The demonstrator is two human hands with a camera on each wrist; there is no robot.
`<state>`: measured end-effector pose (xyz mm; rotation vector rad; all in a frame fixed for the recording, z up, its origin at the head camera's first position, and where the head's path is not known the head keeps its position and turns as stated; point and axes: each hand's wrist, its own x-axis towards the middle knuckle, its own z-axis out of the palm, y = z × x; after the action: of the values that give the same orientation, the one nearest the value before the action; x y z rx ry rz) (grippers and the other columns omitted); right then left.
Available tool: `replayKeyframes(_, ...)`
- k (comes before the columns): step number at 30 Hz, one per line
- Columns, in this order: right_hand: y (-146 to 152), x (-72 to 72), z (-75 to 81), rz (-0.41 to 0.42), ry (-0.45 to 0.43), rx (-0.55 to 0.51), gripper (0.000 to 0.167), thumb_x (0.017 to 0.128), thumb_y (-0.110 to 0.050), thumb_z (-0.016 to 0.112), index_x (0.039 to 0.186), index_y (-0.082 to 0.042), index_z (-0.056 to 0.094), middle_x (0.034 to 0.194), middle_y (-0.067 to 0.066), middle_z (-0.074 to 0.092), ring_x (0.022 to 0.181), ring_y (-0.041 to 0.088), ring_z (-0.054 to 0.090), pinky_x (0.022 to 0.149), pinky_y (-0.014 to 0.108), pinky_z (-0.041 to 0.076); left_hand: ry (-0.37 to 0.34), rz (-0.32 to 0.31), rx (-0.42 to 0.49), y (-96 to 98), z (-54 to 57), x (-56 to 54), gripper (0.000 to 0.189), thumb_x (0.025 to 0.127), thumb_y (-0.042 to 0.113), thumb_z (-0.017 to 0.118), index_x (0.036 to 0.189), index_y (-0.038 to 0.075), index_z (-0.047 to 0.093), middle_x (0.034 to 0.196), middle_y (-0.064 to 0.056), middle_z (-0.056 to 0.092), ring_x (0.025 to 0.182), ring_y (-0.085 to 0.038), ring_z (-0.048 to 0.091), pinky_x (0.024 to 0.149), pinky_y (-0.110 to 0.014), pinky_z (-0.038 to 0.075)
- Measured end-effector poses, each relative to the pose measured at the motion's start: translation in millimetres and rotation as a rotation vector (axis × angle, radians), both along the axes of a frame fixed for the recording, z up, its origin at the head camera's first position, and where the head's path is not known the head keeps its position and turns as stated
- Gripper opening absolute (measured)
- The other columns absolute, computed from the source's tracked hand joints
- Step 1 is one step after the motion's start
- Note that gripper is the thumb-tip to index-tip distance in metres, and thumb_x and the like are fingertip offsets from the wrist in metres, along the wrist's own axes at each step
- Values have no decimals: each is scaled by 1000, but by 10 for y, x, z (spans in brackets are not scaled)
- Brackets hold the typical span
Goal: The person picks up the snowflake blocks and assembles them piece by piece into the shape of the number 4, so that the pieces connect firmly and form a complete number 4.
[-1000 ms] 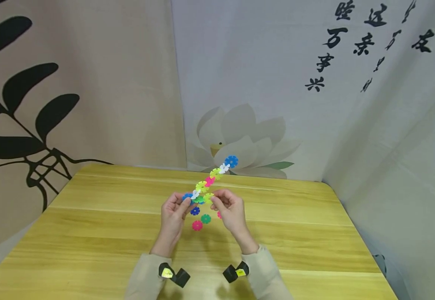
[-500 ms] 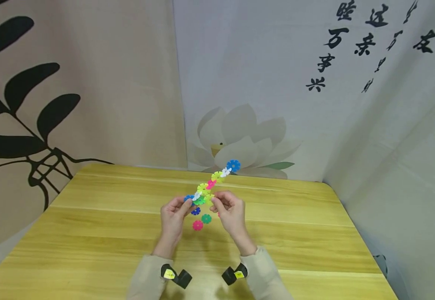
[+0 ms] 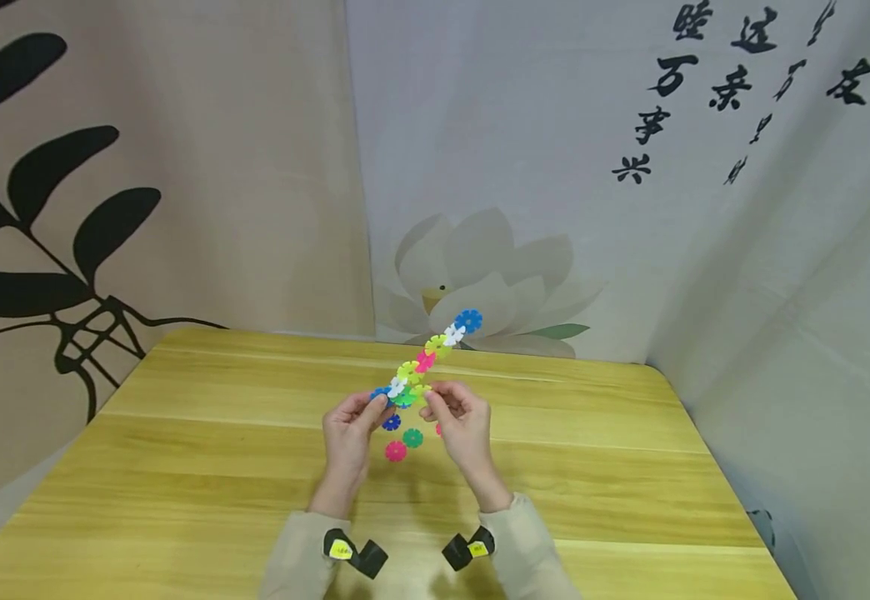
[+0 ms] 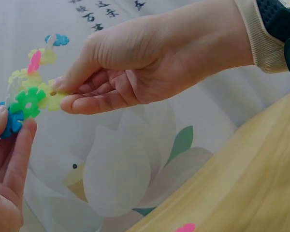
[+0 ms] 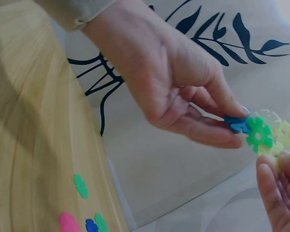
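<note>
Two hands hold up a chain of notched snowflake building discs over the table. My left hand [image 3: 347,433] pinches a blue disc [image 5: 238,123] at the chain's near end between thumb and fingers. From there the chain slants away to the upper right through white, yellow and pink discs [image 3: 425,361] to a blue disc [image 3: 468,321] at its far tip. A green disc [image 4: 28,102] branches off beside the held blue one. My right hand [image 3: 467,429] pinches a yellow disc [image 4: 53,98] whose edge meets the green disc. Fingers hide parts of both pinched discs.
On the wooden table [image 3: 592,467] below the hands lie loose discs: pink [image 3: 396,451], green [image 3: 412,437] and dark blue [image 3: 392,422]. Another pink disc [image 3: 438,429] is mostly hidden behind the right hand. A printed curtain [image 3: 480,150] hangs behind the table.
The chain's far end dipped slightly half a second ago and has risen again. Both hands keep their pinches, with only small shifts to the right.
</note>
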<state>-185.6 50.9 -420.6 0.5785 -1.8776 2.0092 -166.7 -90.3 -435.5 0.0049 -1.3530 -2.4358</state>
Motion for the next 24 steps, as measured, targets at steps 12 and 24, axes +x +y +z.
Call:
replayKeyframes(12, 63, -45, 43, 91, -61, -32, 13, 88, 7, 59, 95, 18, 59, 76, 34, 59, 63, 7, 63, 60, 22, 57, -24, 10, 69, 5, -1, -23, 34, 86, -11, 57, 71, 17, 70, 74, 3, 69, 69, -7, 67, 69, -24, 58)
replayKeyframes(24, 55, -76, 66, 63, -99, -57, 12, 87, 7, 60, 91, 18, 60, 73, 22, 64, 61, 6, 63, 59, 21, 57, -29, -63, 165, 31, 38, -6, 25, 89, -5, 58, 79, 14, 69, 77, 1, 68, 68, -8, 66, 67, -21, 57)
